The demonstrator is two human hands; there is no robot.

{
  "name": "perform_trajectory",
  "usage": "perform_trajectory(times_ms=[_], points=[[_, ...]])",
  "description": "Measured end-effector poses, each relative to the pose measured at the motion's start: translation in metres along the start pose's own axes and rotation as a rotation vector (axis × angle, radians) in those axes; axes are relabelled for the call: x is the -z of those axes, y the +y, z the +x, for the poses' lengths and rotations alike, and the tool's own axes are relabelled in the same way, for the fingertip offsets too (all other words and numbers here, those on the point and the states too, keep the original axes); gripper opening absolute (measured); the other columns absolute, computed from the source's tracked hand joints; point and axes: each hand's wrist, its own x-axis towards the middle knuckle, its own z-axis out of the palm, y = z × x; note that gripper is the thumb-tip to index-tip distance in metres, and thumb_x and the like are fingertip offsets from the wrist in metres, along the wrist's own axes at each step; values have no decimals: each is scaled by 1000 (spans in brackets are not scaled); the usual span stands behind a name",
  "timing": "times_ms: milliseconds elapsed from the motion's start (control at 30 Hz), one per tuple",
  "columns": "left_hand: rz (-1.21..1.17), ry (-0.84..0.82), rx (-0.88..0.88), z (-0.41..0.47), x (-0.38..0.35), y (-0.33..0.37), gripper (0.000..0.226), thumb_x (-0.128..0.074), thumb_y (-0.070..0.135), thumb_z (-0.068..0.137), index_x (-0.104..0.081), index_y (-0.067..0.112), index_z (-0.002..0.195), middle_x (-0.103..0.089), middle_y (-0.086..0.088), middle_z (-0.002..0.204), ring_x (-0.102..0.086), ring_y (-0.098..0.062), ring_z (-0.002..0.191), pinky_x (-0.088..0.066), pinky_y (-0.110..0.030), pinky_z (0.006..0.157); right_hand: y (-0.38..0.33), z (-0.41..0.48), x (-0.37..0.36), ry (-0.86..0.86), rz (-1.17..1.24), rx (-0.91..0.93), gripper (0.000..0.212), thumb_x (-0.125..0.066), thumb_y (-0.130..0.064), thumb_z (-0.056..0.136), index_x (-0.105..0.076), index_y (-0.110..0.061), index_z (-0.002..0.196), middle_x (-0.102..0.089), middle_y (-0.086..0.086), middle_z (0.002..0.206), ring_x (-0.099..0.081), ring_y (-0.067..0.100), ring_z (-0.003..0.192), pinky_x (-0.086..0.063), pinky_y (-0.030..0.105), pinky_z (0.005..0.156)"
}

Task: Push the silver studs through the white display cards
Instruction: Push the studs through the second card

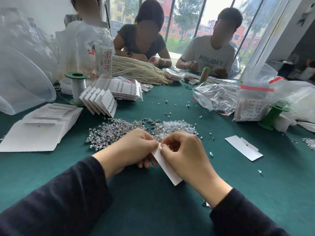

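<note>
Both hands are meeting low in the middle of the green worktop (153, 206), holding one white card (167, 169) between them. The left hand (134, 147) is gripping the card's upper end, its fingers (150, 142) curled tight and narrow around the edge. The right hand (185, 155) is pinching the same top corner, with its fingers (172, 138) bent in close. Whether a stud is sitting between the fingertips cannot be told. The card is slanting down toward 5 o'clock, and its lower corner is sticking out under the right wrist.

At 12 o'clock from the hands, just beyond the knuckles, a pile of silver studs (110, 132) is lying loose on the cloth, touching a heap of clear backs (177, 126) at 1 o'clock. A stack of blank cards (34, 135) is sitting at 9 o'clock, and a single spare card (243, 148) is lying flat at 3 o'clock. A row of filled cards (100, 101) is leaning at 11 o'clock, beside a green spool (77, 86). Two people (206, 53) are sitting across the worktop at 12 o'clock, behind strings of pearls (139, 70).
</note>
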Motion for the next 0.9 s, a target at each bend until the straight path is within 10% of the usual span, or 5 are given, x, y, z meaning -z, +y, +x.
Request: perform_trajectory(times_ms=[800,900], points=[[-228,90,-81,3,8,7,48,-41,24,95,-63,12,55,-61,-6,48,-43,-14,34,-30,-15,32,-7,3,17,76,208,37,17,-65,-5,75,-66,-19,65,-65,-9,74,-59,5,69,-47,23,68],[357,498,-197,3,34,-1,21,-52,17,90,-68,9,80,-68,-5,66,-57,-15,54,-48,-18,52,-5,6,28,46,724,-149,24,-60,1,81,-67,-18,67,-66,-5,74,-60,10,70,-48,26,67]])
